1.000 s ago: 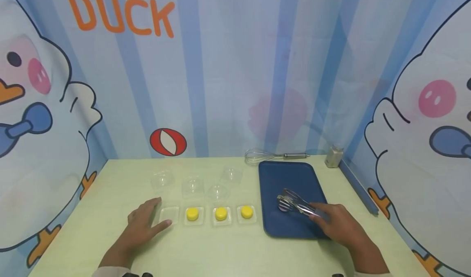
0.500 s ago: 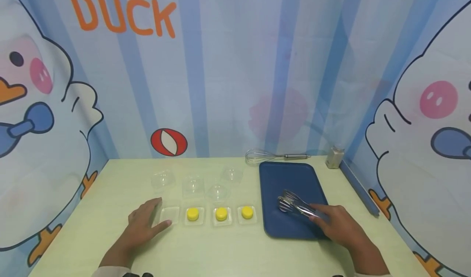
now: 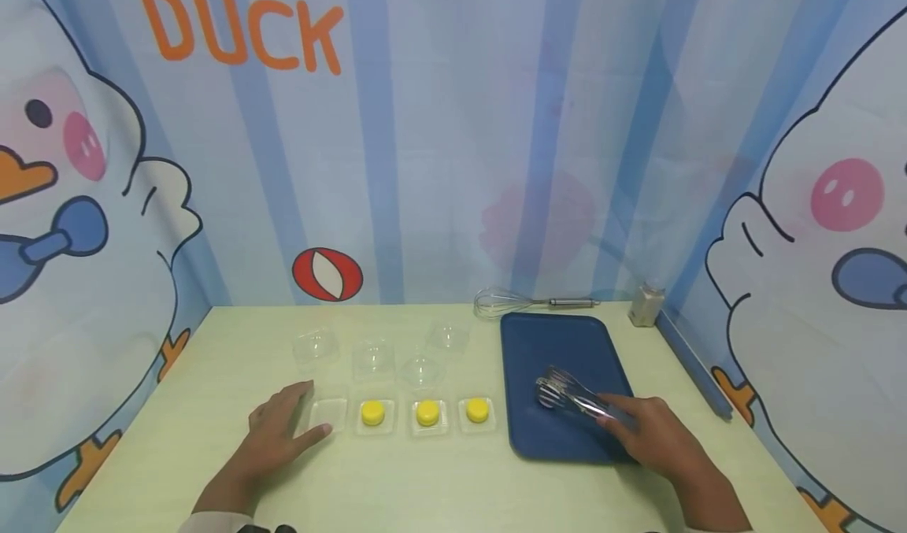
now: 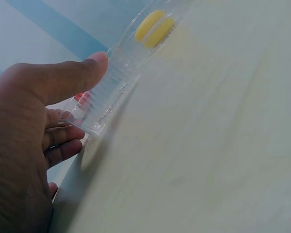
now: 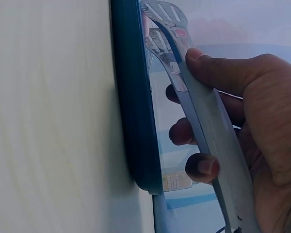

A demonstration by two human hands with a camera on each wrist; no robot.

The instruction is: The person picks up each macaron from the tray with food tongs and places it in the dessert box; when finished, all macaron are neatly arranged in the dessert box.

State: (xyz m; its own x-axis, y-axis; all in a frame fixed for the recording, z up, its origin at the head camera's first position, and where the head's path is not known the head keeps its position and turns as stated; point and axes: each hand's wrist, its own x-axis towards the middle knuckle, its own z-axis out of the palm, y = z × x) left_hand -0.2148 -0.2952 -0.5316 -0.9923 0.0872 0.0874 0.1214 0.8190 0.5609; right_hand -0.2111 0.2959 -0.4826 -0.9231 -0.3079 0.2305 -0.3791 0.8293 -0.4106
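Observation:
My right hand (image 3: 655, 434) holds a pair of metal tongs (image 3: 584, 399), whose slotted heads hang over the blue tray (image 3: 520, 438). In the right wrist view, thumb and fingers wrap the tongs' handles (image 5: 208, 116); the slotted heads are slightly apart, with a small pinkish patch beside them that I cannot identify. Near the leftmost clear plastic base (image 3: 329, 415), which has nothing in it, my left hand (image 3: 265, 442) spreads its thumb and fingers around its side. To its right, three clear bases each carry a round yellow piece (image 3: 372, 412). Several clear domed lids (image 3: 373, 357) lie behind.
A wire whisk (image 3: 499, 303) lies behind the tray along the back of the pale table (image 3: 397, 486). At the back right stands a small shaker-like container (image 3: 646, 306) beside a long blue-grey strip (image 3: 694, 366). A printed curtain (image 3: 453, 123) closes off the back.
The tongs' heads now show a little closer together, and the pinkish spot at them is less visible. Both hands stay almost where they were; the whole head view has shifted slightly.

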